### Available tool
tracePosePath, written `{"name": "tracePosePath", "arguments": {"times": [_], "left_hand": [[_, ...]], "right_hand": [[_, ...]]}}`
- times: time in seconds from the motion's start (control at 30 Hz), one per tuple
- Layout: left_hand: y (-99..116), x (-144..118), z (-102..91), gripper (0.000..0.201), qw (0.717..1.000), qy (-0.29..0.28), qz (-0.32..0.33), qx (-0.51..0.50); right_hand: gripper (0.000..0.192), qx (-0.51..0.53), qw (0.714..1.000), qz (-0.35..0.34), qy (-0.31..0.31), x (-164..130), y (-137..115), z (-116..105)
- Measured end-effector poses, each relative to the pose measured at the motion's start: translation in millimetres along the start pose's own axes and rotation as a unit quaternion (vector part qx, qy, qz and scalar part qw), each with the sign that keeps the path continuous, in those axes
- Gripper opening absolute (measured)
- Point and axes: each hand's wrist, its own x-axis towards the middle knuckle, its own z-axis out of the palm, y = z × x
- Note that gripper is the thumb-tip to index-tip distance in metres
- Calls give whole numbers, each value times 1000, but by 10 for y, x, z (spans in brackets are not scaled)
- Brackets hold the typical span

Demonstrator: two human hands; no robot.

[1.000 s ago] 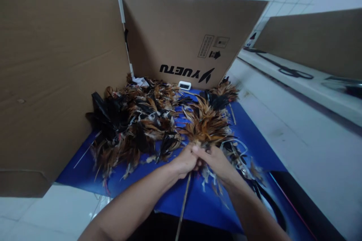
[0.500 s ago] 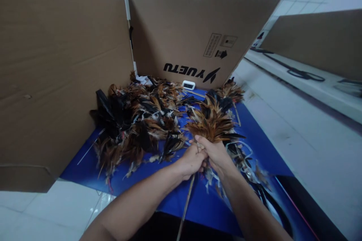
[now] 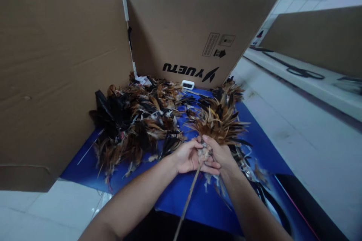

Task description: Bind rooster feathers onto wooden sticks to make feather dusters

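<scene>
My left hand (image 3: 186,156) and my right hand (image 3: 219,154) meet at the base of a feather duster head (image 3: 219,122), a bunch of brown and black feathers fanned out away from me. Both hands grip the pale bound part where the feathers join a thin wooden stick (image 3: 185,205), which runs down toward me between my forearms. To the left lies a pile of loose brown, black and white feathers (image 3: 135,128) on a blue sheet (image 3: 195,199).
Brown cardboard panels (image 3: 56,64) stand on the left and behind, one printed YUETU (image 3: 186,69). A small white object (image 3: 188,84) lies at the back panel's foot. Strung feathers and white cord (image 3: 249,169) trail to the right. White tiled floor (image 3: 296,128) extends right.
The duster head has turned and shifted slightly right, its feathers now spreading wider. My hands have shifted their hold on its base, with the pale binding now visible between them.
</scene>
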Motion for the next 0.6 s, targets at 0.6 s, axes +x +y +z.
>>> {"name": "tracePosePath", "arguments": {"times": [0.6], "left_hand": [[-18, -59, 112, 34, 986, 19, 24, 163]], "right_hand": [[32, 54, 993, 56, -84, -38, 66, -34]]}}
